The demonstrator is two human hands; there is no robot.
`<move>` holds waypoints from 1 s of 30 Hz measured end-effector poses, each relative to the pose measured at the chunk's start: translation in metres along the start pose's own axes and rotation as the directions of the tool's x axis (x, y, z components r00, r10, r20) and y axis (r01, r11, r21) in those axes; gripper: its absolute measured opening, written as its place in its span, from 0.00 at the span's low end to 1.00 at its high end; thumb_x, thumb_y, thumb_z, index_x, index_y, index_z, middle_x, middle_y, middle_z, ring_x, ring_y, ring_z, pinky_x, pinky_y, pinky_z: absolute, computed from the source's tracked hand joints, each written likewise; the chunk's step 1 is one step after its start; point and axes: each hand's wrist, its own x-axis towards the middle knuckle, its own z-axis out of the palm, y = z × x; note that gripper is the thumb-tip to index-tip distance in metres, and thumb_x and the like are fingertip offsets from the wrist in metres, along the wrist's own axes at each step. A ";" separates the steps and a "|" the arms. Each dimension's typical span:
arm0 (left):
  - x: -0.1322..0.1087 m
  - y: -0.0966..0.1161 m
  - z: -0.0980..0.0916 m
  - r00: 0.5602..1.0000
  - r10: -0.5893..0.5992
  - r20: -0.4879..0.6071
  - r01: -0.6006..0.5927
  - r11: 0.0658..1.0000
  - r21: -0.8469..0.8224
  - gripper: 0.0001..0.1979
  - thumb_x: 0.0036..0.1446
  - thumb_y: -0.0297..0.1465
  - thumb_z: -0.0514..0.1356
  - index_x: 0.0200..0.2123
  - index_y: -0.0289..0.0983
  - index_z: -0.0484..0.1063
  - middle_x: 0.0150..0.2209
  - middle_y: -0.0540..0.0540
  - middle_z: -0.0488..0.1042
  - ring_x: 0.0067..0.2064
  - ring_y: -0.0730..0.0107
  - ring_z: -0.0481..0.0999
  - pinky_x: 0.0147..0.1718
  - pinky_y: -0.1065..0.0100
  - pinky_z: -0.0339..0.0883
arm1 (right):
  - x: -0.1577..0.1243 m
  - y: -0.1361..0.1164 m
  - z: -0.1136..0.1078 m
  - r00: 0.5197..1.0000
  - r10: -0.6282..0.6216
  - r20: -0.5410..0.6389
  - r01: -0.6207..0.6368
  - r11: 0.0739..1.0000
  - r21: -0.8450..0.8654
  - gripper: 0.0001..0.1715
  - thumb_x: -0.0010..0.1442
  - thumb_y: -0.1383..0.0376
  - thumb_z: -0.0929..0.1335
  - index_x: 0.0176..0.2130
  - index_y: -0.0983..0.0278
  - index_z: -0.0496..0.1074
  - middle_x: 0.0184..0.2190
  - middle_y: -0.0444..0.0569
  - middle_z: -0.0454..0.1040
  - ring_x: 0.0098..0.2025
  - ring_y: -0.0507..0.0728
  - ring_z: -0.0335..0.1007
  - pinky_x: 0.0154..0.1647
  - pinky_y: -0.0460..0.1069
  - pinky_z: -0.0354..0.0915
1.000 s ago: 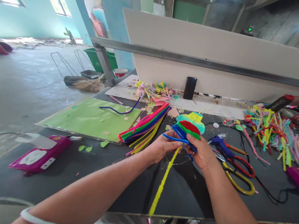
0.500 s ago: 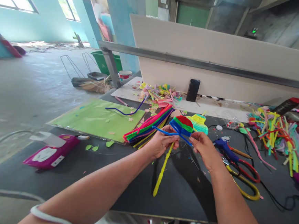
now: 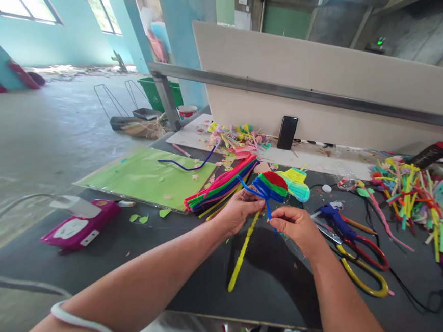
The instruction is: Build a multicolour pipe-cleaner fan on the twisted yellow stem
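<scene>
My left hand (image 3: 244, 206) is closed around the base of a pipe-cleaner piece (image 3: 271, 185) with red, green and blue bands. From below that grip a yellow twisted stem (image 3: 242, 257) slants down over the table. A loose blue pipe-cleaner end sticks out to the left above my left fingers. My right hand (image 3: 291, 223) pinches another blue pipe-cleaner end (image 3: 268, 209) just right of the stem, below the banded part. Behind my left hand lies a bundle of coloured pipe cleaners (image 3: 223, 184). A yellow and turquoise fuzzy piece (image 3: 296, 183) rests beyond the banded one.
Scissors (image 3: 364, 269) and a blue glue gun (image 3: 334, 218) lie right of my right hand. A magenta power strip (image 3: 82, 226) and a green sheet (image 3: 144, 178) are at left. Pipe-cleaner scraps (image 3: 414, 194) pile at right. A phone (image 3: 287, 132) leans against the back board.
My right hand has moved left and slightly down, drawing the blue end from the right side toward the stem. My left hand keeps its hold on the banded piece.
</scene>
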 end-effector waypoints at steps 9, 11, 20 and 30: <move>0.000 0.006 -0.001 0.994 -0.015 -0.106 0.017 1.000 0.020 0.15 0.40 0.28 0.70 0.31 0.34 0.69 0.27 0.50 0.75 0.29 0.74 0.74 0.30 0.73 0.65 | 0.001 0.003 0.002 0.982 0.184 -0.045 -0.175 0.972 0.158 0.09 0.50 0.62 0.68 0.23 0.64 0.66 0.09 0.37 0.61 0.12 0.47 0.53 0.16 0.43 0.49; -0.001 0.007 0.000 0.995 -0.005 -0.102 0.009 0.999 0.038 0.15 0.40 0.28 0.70 0.32 0.34 0.69 0.27 0.50 0.74 0.29 0.74 0.74 0.30 0.74 0.64 | 0.003 0.008 0.001 0.967 0.237 -0.095 -0.230 0.970 0.081 0.08 0.47 0.66 0.67 0.20 0.64 0.64 0.08 0.36 0.60 0.11 0.46 0.52 0.14 0.43 0.48; 0.001 0.006 -0.002 0.999 0.021 -0.046 -0.021 1.000 0.009 0.11 0.43 0.29 0.68 0.28 0.33 0.69 0.24 0.51 0.71 0.25 0.76 0.72 0.27 0.73 0.64 | -0.003 -0.004 0.006 0.997 0.077 -0.022 -0.080 0.987 -0.141 0.11 0.55 0.59 0.65 0.25 0.63 0.67 0.12 0.38 0.65 0.16 0.49 0.60 0.19 0.43 0.55; -0.001 0.009 0.002 0.999 -0.035 0.008 0.036 0.996 -0.085 0.14 0.44 0.28 0.68 0.34 0.34 0.67 0.27 0.52 0.72 0.25 0.79 0.72 0.27 0.75 0.66 | 0.002 0.002 0.012 0.987 0.132 -0.087 -0.152 0.943 -0.296 0.12 0.56 0.58 0.64 0.24 0.61 0.66 0.10 0.38 0.64 0.15 0.50 0.60 0.19 0.44 0.55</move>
